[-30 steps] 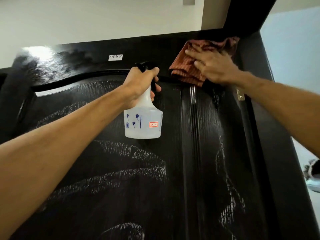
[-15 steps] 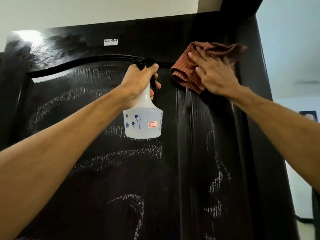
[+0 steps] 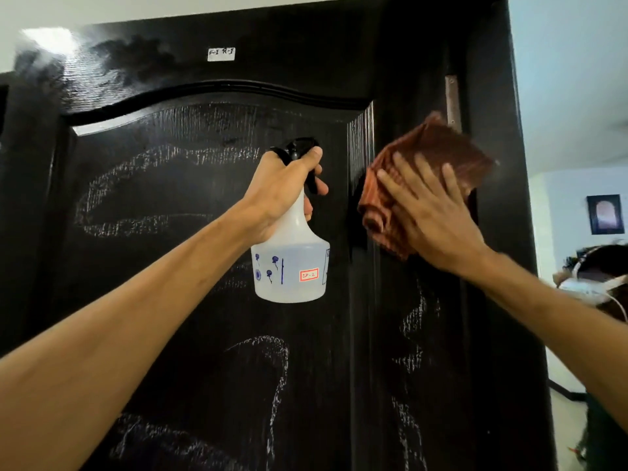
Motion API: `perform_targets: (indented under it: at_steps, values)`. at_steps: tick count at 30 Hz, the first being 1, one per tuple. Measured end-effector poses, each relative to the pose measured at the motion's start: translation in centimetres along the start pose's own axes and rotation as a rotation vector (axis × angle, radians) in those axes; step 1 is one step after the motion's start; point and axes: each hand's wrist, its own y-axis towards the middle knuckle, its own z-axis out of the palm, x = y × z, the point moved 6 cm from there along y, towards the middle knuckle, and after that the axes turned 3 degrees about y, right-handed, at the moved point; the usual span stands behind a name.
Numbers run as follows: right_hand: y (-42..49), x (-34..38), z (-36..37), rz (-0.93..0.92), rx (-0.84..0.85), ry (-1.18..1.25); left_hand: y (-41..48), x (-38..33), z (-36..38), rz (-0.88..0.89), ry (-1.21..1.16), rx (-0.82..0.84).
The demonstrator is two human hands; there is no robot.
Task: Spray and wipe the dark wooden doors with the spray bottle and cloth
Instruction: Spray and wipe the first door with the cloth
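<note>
Door (image 3: pixel 176 294) was noted as dark and grain-textured, streaked with whitish smear arcs across the panel. Spray bottle (image 3: pixel 291 266), translucent white with a black trigger head and a red-edged sticker, was gripped at the neck by the left hand (image 3: pixel 280 195). Cloth (image 3: pixel 438 151), rust-brown and bunched, was pressed flat-fingered against the door's right stile by the right hand (image 3: pixel 433 215).

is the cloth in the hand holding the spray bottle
No, the left hand grips the spray bottle; the right hand presses the cloth.
</note>
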Motion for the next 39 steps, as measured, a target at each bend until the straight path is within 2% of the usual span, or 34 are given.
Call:
perform_targets:
  at_steps: [3,7,9,12,16,18,22,26,28,32,33,35,37,39]
  values:
    - [-0.7,-0.5,0.3,-0.037,0.120,0.044,-1.0,0.5,0.8,-0.019,0.008,0.019]
    - [5.5,-3.3,-1.4,0.154,-0.029,0.062,-1.5,1.0,1.2,-0.027,0.021,0.008]
    - [4.4,-1.0,-0.4,0.122,-0.061,0.027,-1.8,1.5,0.7,-0.039,0.021,-0.006]
    - [1.0,2.4,1.3,-0.017,0.018,0.004,-2.2,2.3,-0.4,-0.058,0.025,-0.010]
    - [7.2,0.9,-0.5,0.153,-0.058,0.104,-2.0,2.9,-2.6,-0.057,0.063,-0.032]
    - [9.0,3.4,0.1,0.130,-0.102,0.044,-1.9,3.1,-4.1,-0.059,0.063,-0.061]
    - [7.2,9.6,3.4,-0.051,0.000,0.043,-2.4,4.1,-7.1,-0.073,0.056,-0.078]
    - [12.3,7.6,1.5,0.159,-0.043,0.141,-2.8,5.5,-10.4,-0.073,0.063,-0.075]
    - [13.4,10.1,1.8,0.224,-0.114,0.089,-2.7,6.1,-12.9,-0.074,0.053,-0.076]
    - [10.7,18.1,5.3,0.021,-0.010,0.023,-2.9,7.0,-17.5,-0.072,0.048,-0.065]
    - [11.6,18.0,5.2,0.034,0.003,0.048,-2.9,7.4,-18.7,-0.073,0.047,-0.060]
    - [15.0,16.0,4.2,0.231,-0.051,0.126,-2.6,8.2,-21.1,-0.070,0.054,-0.052]
    - [16.8,15.1,3.3,0.376,-0.124,0.105,-2.4,8.7,-23.0,-0.067,0.055,-0.053]
    - [16.4,18.7,4.1,0.322,-0.131,0.061,-2.1,9.1,-24.7,-0.065,0.055,-0.048]
